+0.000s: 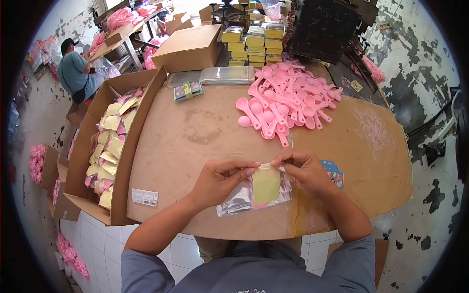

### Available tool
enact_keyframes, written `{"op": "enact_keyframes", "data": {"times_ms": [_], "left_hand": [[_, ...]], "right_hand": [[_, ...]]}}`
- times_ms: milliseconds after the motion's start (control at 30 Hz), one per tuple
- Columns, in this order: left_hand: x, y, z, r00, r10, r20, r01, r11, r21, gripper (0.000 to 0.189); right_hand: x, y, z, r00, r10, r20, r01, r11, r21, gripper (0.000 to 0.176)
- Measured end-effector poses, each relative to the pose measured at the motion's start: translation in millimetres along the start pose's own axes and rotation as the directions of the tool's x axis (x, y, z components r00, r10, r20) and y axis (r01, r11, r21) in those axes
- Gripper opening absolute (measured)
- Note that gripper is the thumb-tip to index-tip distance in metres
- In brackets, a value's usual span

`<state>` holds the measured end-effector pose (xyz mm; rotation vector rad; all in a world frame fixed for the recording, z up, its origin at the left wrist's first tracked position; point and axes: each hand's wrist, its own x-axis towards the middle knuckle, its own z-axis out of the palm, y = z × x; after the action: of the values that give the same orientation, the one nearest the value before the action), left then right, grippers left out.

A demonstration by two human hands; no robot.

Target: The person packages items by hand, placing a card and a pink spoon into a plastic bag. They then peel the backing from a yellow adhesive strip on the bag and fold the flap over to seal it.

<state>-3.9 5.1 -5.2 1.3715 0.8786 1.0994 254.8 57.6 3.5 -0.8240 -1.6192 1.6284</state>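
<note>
Both my hands pinch the top edge of a small clear plastic bag (pixel 266 188), which has a pale yellow card and something pink inside. My left hand (pixel 222 178) grips the bag's upper left corner between thumb and fingers. At the upper right corner, my right hand (pixel 305 171) is closed in the same way. Beneath lie more flat clear plastic bags (pixel 234 201) on the cardboard-covered table. Blue printed cards (pixel 333 173) sit partly hidden behind my right wrist. Beyond my hands spreads a heap of pink plastic scoops (pixel 288 97).
A long open carton (pixel 122 195) at the left holds many filled bags. A banded card bundle (pixel 188 91), a clear plastic case (pixel 227 75), a closed carton (pixel 188 46) and stacked cards (pixel 256 41) stand at the back. Another person (pixel 78 71) sits far left.
</note>
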Motion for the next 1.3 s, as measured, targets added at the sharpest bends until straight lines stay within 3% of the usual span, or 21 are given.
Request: {"op": "enact_keyframes", "data": {"times_ms": [267, 367, 467, 767, 867, 967, 1067, 1167, 1267, 1300], "left_hand": [[1, -3, -9, 0.994, -0.103, 0.032, 0.107, 0.97, -0.219, 0.028], [3, -2, -5, 0.994, -0.111, 0.014, 0.112, 0.992, -0.061, 0.029], [4, 1, -5, 0.986, -0.165, 0.025, 0.165, 0.986, -0.028, 0.029], [3, -1, -5, 0.991, -0.126, -0.036, 0.125, 0.991, -0.037, 0.028], [5, -2, -8, 0.992, -0.098, -0.076, 0.096, 0.995, -0.039, 0.027], [6, 8, 7, 0.98, -0.04, -0.195, -0.006, 0.973, -0.231, 0.031], [4, 3, 2, 0.999, -0.036, -0.029, 0.03, 0.983, -0.183, 0.038], [4, 13, -17, 0.953, -0.238, 0.189, 0.247, 0.969, -0.027, 0.037], [2, 8, -50, 0.987, 0.026, -0.158, -0.043, 0.994, -0.105, 0.039], [4, 13, -60, 0.886, 0.176, -0.43, -0.251, 0.96, -0.123, 0.039]], "right_hand": [[-2, -6, -5, 0.999, 0.025, 0.029, -0.022, 0.995, -0.093, 0.016], [-2, -8, 2, 0.999, 0.022, 0.036, -0.021, 0.999, -0.032, 0.017], [-1, 0, -4, 0.996, 0.068, 0.056, -0.066, 0.997, -0.037, 0.018], [-2, -9, 6, 0.999, -0.011, 0.035, 0.009, 0.999, 0.039, 0.032], [-6, -8, 1, 0.985, 0.073, 0.154, -0.035, 0.971, -0.234, 0.034], [-4, -11, 2, 0.989, 0.055, 0.136, -0.039, 0.992, -0.119, 0.033], [-3, -12, 1, 0.991, 0.048, 0.123, -0.045, 0.999, -0.023, 0.035], [-7, -23, 0, 0.994, -0.047, 0.098, 0.045, 0.999, 0.021, 0.034], [-21, -42, -27, 0.997, -0.07, -0.019, 0.06, 0.944, -0.325, 0.031], [-27, -44, -43, 0.996, -0.079, -0.043, 0.06, 0.938, -0.342, 0.031]]}}
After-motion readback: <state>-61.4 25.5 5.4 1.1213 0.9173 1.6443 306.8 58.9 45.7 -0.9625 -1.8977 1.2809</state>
